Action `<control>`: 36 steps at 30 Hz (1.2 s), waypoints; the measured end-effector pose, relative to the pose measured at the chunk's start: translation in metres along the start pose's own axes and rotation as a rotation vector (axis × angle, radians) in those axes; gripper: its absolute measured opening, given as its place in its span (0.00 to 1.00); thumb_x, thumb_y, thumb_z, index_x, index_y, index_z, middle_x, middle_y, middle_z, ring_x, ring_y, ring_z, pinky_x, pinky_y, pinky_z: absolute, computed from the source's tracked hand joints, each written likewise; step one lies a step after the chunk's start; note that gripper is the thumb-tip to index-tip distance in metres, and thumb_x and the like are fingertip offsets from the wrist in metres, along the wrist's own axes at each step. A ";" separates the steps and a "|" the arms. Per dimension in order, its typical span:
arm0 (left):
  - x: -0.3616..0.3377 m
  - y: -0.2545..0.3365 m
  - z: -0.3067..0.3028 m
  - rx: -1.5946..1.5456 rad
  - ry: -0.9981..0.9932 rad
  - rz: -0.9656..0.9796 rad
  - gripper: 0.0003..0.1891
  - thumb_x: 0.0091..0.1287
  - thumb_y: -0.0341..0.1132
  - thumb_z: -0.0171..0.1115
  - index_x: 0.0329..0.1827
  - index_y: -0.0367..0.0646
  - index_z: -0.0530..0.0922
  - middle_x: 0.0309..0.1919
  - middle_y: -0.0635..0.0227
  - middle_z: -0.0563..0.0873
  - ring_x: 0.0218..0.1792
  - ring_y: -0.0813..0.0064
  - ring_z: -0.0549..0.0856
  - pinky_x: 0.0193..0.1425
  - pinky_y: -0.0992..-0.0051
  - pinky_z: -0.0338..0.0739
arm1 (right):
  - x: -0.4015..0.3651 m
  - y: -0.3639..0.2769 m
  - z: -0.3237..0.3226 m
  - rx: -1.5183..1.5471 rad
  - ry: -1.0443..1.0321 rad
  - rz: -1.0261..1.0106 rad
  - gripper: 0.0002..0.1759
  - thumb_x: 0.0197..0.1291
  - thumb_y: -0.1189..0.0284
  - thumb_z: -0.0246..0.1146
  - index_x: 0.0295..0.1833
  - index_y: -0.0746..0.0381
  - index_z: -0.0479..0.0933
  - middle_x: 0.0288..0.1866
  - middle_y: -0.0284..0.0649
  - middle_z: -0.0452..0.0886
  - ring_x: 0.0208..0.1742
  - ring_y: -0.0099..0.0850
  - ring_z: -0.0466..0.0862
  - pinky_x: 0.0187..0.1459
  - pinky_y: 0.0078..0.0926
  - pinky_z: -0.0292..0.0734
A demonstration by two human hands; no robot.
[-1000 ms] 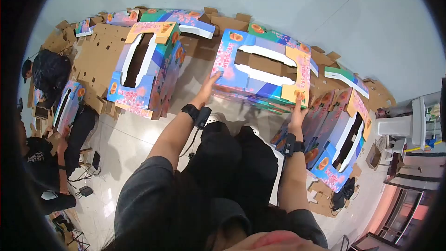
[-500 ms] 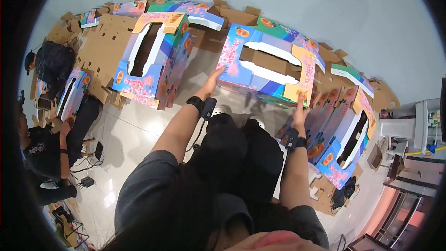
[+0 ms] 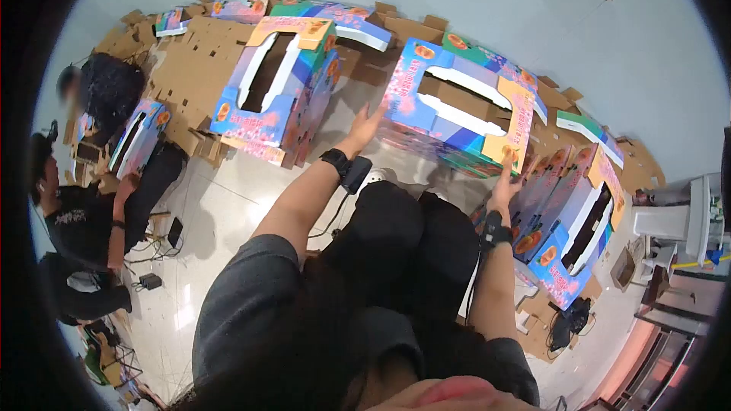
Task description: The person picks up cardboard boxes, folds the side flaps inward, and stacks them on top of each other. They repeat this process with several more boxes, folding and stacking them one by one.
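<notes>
A printed cardboard fruit box [image 3: 464, 133] stands in front of me, with peach pictures on it and a long white-edged opening in its top. Beside its left end is my left hand [image 3: 367, 128], fingers apart and stretched toward the box's edge. My right hand [image 3: 504, 186] holds the near right corner, thumb up against the orange panel and the other fingers along the side. Similar boxes stand on both sides: one box [image 3: 278, 91] to the left, and a row of boxes [image 3: 567, 221] close by my right hand.
Flattened brown cardboard [image 3: 199, 57] and more printed cartons [image 3: 331, 19] line the wall. At the left a person [image 3: 84, 221] in black handles another box [image 3: 138, 137], with a second person [image 3: 110, 95] behind. Cables and a black adapter [image 3: 150, 281] lie on the tiled floor.
The whole view has shifted, so the boxes sit farther right. My left hand's fingers have spread and drawn back from the box's left edge; my right hand stays at its corner.
</notes>
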State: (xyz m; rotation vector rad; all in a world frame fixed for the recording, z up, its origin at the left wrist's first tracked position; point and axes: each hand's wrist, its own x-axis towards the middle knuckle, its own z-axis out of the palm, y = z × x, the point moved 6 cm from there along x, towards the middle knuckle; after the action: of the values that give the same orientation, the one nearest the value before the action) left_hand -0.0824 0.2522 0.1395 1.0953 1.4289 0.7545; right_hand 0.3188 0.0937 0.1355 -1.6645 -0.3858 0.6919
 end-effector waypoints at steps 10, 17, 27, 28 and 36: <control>-0.142 -0.032 -0.162 0.210 -0.719 -0.549 0.51 0.55 0.76 0.51 0.72 0.45 0.62 0.65 0.56 0.73 0.67 0.64 0.71 0.67 0.53 0.62 | -0.185 -0.114 -0.022 -0.187 -0.533 0.099 0.37 0.64 0.52 0.59 0.71 0.59 0.58 0.70 0.47 0.63 0.72 0.38 0.61 0.67 0.42 0.59; -0.095 -0.098 -0.264 -0.560 0.149 -0.458 0.53 0.45 0.74 0.65 0.62 0.39 0.64 0.52 0.54 0.78 0.54 0.62 0.79 0.60 0.59 0.70 | -0.234 -0.125 -0.013 -0.348 -0.429 -0.306 0.19 0.67 0.66 0.60 0.58 0.66 0.73 0.54 0.44 0.77 0.55 0.30 0.75 0.60 0.27 0.66; -0.048 -0.112 -0.242 -0.633 0.161 -0.447 0.43 0.49 0.72 0.63 0.62 0.52 0.72 0.52 0.63 0.79 0.44 0.68 0.78 0.48 0.66 0.74 | -0.225 -0.127 -0.016 -0.339 -0.433 -0.314 0.13 0.67 0.68 0.58 0.49 0.66 0.77 0.43 0.36 0.78 0.47 0.25 0.75 0.53 0.22 0.68; -0.051 -0.108 -0.241 -0.638 0.168 -0.504 0.43 0.49 0.72 0.64 0.63 0.54 0.72 0.51 0.64 0.79 0.45 0.68 0.78 0.48 0.66 0.73 | -0.220 -0.123 -0.017 -0.353 -0.430 -0.331 0.12 0.67 0.68 0.57 0.48 0.66 0.77 0.43 0.36 0.78 0.47 0.25 0.75 0.53 0.22 0.68; -0.054 -0.102 -0.246 -1.015 0.062 -0.522 0.44 0.38 0.58 0.80 0.54 0.42 0.70 0.37 0.67 0.80 0.40 0.70 0.83 0.48 0.68 0.80 | -0.218 -0.123 -0.016 -0.311 -0.427 -0.310 0.12 0.67 0.70 0.55 0.47 0.67 0.77 0.44 0.38 0.80 0.48 0.27 0.77 0.55 0.23 0.68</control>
State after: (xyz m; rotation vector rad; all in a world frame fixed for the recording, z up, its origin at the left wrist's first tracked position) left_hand -0.3471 0.1985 0.1089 -0.0821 1.0628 0.9500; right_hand 0.1768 -0.0238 0.3060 -1.6859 -1.0785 0.7788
